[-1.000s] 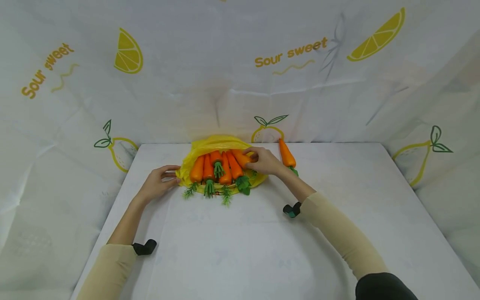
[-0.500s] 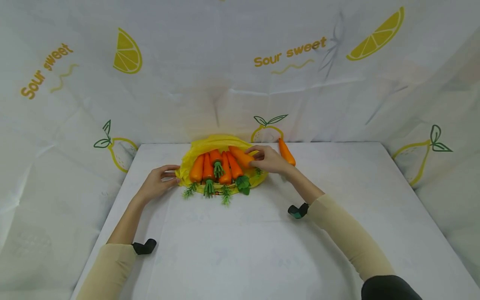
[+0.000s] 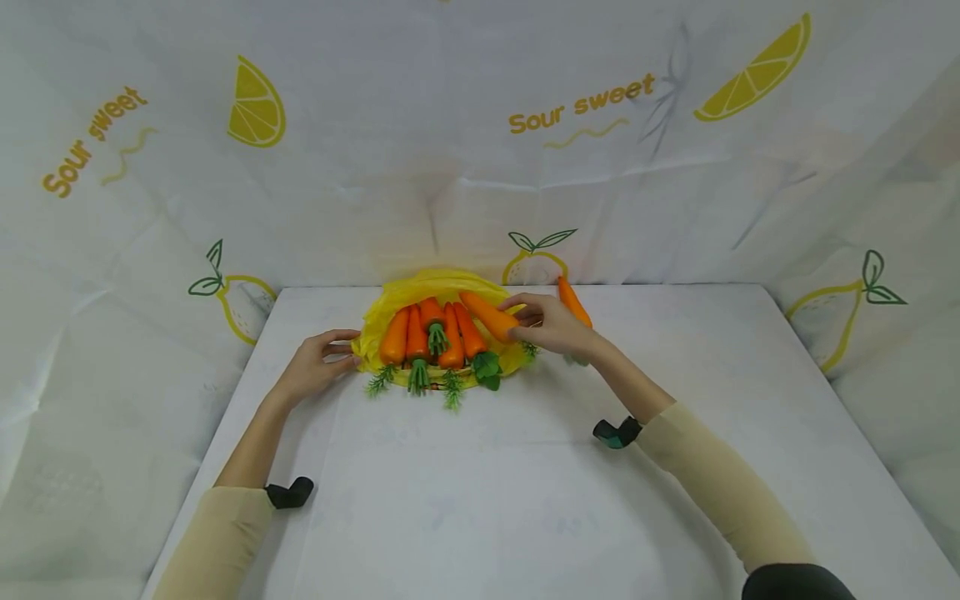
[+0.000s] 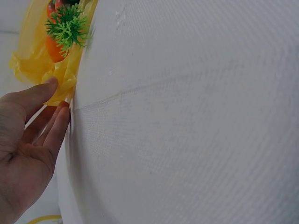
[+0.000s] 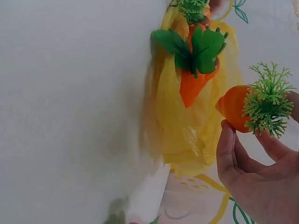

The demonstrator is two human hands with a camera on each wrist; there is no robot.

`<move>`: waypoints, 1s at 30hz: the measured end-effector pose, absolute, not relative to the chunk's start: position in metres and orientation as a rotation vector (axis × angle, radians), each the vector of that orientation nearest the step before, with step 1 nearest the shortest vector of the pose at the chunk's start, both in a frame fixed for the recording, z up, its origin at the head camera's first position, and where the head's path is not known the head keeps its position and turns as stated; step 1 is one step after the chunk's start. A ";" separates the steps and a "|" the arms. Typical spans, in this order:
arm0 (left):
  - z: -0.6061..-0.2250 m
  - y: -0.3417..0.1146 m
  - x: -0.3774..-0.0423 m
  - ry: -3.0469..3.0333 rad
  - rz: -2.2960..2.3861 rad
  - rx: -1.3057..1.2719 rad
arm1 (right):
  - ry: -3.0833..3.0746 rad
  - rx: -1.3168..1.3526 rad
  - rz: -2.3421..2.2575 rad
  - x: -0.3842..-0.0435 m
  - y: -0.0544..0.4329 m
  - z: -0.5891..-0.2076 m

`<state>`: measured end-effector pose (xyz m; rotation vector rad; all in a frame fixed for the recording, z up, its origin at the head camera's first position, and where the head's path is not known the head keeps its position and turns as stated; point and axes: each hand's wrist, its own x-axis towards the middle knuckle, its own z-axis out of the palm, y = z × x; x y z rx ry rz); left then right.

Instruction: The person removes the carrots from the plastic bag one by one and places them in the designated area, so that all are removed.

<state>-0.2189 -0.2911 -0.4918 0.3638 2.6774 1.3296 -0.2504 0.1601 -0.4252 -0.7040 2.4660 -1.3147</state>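
Note:
A yellow plastic bag lies at the back of the table, its mouth spread toward me. Several orange toy carrots with green tops lie in it. My left hand pinches the bag's left edge between thumb and fingers, as the left wrist view also shows. At the bag's right side, my right hand grips a carrot near its leafy end, with the tip pointing back and left. The right wrist view shows this carrot's feathery green top facing the camera, apart from the bag below.
Another carrot lies at the table's back edge, right of the bag, partly hidden by my right hand. A white cloth backdrop with lemon prints rises behind the white table.
My right hand has drawn the gripped carrot a little to the right and toward me, away from the others. The left hand has stayed on the bag's edge.

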 end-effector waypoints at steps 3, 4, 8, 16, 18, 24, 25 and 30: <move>-0.492 -0.291 -0.219 2.675 1.330 0.367 | 2.468 -0.714 -1.331 -0.245 0.164 -0.422; -0.492 -0.291 -0.219 2.675 1.332 0.366 | 2.468 -0.714 -1.333 -0.243 0.166 -0.422; -0.492 -0.290 -0.219 2.667 1.344 0.366 | 2.461 -0.700 -1.352 -0.235 0.174 -0.418; -0.490 -0.289 -0.219 2.694 1.294 0.357 | 2.491 -0.683 -1.401 -0.225 0.194 -0.408; -0.489 -0.289 -0.220 2.704 1.279 0.354 | 2.489 -0.681 -1.428 -0.224 0.200 -0.407; -0.489 -0.289 -0.220 2.710 1.266 0.356 | 2.523 -0.622 -1.465 -0.222 0.220 -0.406; -0.490 -0.290 -0.220 2.711 1.265 0.355 | 2.534 -0.608 -1.462 -0.222 0.223 -0.406; -0.491 -0.291 -0.220 2.697 1.288 0.354 | 2.588 -0.549 -1.430 -0.221 0.240 -0.400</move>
